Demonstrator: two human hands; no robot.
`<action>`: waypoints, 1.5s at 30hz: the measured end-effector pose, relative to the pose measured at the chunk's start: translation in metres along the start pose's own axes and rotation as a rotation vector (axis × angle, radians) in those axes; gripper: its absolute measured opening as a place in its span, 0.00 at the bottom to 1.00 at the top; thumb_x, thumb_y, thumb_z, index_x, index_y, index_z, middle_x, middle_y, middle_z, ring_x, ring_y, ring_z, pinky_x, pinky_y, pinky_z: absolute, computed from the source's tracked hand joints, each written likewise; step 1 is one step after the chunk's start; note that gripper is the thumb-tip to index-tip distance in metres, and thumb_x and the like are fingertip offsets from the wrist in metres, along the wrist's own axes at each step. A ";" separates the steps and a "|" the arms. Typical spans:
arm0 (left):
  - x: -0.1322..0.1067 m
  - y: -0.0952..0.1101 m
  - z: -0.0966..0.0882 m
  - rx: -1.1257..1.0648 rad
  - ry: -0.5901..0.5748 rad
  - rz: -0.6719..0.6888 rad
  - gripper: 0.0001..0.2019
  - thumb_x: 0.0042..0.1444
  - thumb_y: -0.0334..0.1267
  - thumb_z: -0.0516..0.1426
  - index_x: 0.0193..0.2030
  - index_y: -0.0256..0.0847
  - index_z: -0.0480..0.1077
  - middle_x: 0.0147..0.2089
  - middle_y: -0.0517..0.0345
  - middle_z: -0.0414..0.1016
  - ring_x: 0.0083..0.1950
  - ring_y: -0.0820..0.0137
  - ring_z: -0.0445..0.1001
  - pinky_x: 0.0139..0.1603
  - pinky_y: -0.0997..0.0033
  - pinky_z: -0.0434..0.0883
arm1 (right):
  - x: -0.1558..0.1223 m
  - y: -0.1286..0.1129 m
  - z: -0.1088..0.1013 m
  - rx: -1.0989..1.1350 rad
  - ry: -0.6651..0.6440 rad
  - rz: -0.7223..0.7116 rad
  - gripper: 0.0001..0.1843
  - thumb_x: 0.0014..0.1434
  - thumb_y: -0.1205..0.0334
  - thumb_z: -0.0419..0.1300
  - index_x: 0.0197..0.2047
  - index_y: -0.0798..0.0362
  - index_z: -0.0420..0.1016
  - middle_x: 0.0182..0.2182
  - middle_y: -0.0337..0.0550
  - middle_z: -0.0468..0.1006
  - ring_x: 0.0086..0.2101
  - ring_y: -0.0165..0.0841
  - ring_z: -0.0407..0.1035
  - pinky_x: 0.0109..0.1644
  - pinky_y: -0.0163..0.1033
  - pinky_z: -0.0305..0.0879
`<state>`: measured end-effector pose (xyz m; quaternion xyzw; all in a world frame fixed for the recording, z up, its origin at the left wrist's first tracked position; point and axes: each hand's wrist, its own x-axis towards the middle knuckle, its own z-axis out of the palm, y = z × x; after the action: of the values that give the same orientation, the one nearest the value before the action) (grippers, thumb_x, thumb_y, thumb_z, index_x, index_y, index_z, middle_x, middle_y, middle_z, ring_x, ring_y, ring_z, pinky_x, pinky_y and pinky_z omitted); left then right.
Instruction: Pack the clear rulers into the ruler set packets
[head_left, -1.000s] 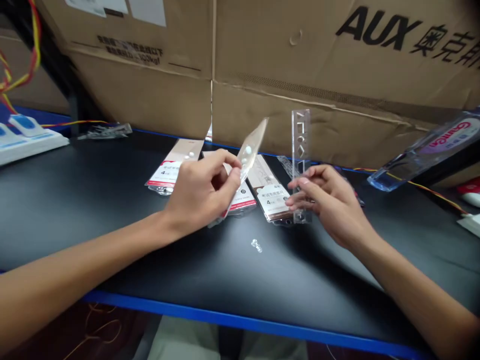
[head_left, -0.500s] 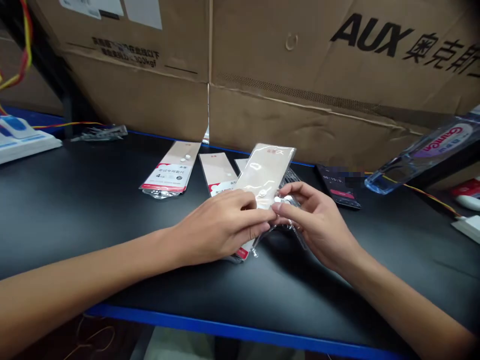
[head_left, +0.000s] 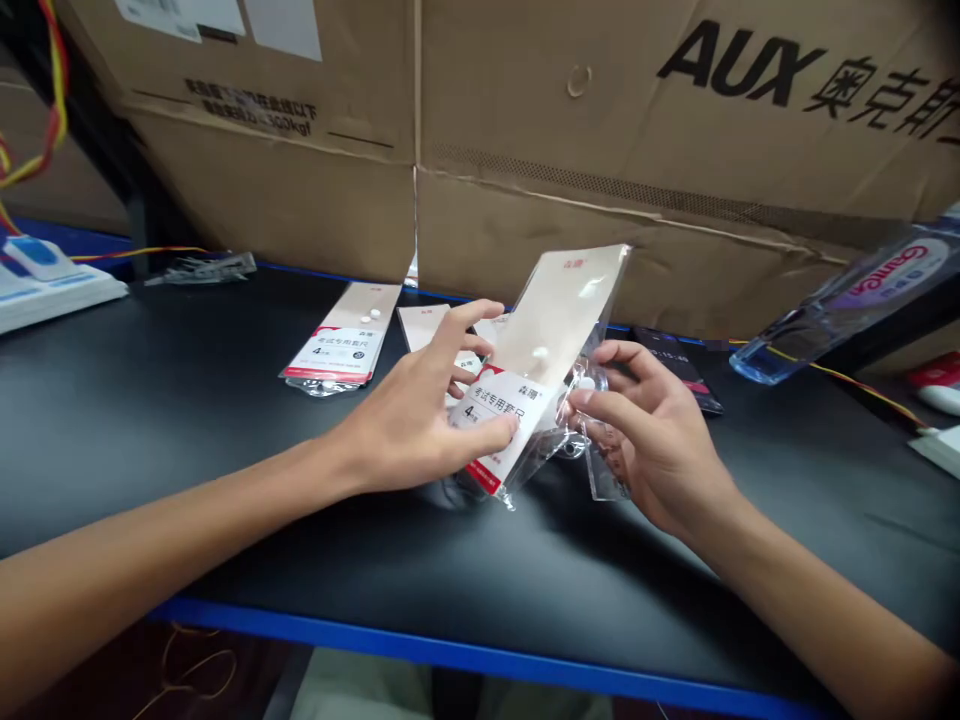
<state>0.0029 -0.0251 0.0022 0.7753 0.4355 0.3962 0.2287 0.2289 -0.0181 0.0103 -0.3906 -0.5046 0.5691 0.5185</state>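
Observation:
A clear plastic pouch with a pale card and a red-and-white label stands tilted between my hands. My right hand pinches the clear plastic at its right side, by a white snap button. Clear plastic pieces, perhaps rulers, hang below those fingers; how they join the pouch is unclear. My left hand is open at the pouch's left edge, fingers spread, with its thumb against the label. Behind that hand lie more card pouches, partly hidden. Another labelled pouch lies flat farther left.
Large cardboard boxes stand along the back of the black table. A phone lies behind my right hand. At right are a tilted clear bottle and a cable; at left, a power strip and small plastic packets.
The pouch has risen and leans more to the right, showing its label. My left hand has let go of the lower edge and spread its fingers. My right hand keeps its pinch.

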 end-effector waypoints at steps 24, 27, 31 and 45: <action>0.006 0.000 -0.011 0.938 0.097 -0.034 0.20 0.63 0.49 0.53 0.55 0.38 0.71 0.60 0.45 0.73 0.47 0.54 0.78 0.38 0.59 0.72 | -0.021 -0.003 0.005 -0.267 -0.281 -0.218 0.47 0.51 0.67 0.74 0.68 0.33 0.62 0.69 0.46 0.62 0.36 0.33 0.75 0.34 0.43 0.77; 0.004 0.004 -0.008 0.985 0.086 -0.021 0.20 0.66 0.49 0.51 0.55 0.38 0.71 0.61 0.45 0.73 0.47 0.55 0.79 0.35 0.61 0.70 | -0.025 0.004 0.007 -0.215 -0.390 -0.057 0.59 0.45 0.69 0.78 0.72 0.30 0.55 0.71 0.47 0.57 0.38 0.33 0.75 0.33 0.42 0.77; 0.004 0.006 -0.008 0.994 0.073 -0.056 0.20 0.67 0.49 0.49 0.55 0.38 0.71 0.60 0.46 0.74 0.45 0.55 0.80 0.33 0.61 0.70 | -0.026 0.007 0.005 -0.185 -0.492 0.130 0.70 0.39 0.71 0.80 0.76 0.34 0.47 0.54 0.47 0.73 0.33 0.32 0.72 0.34 0.41 0.76; 0.010 0.000 -0.019 0.849 0.033 -0.133 0.22 0.67 0.51 0.48 0.56 0.38 0.69 0.58 0.41 0.74 0.49 0.49 0.78 0.44 0.54 0.72 | -0.035 0.013 0.001 -0.221 -0.630 0.203 0.67 0.43 0.70 0.78 0.76 0.31 0.47 0.63 0.48 0.64 0.38 0.30 0.74 0.40 0.39 0.77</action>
<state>-0.0097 -0.0162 0.0176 0.7644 0.6125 0.1786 -0.0928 0.2312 -0.0518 -0.0055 -0.2978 -0.6569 0.6524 0.2329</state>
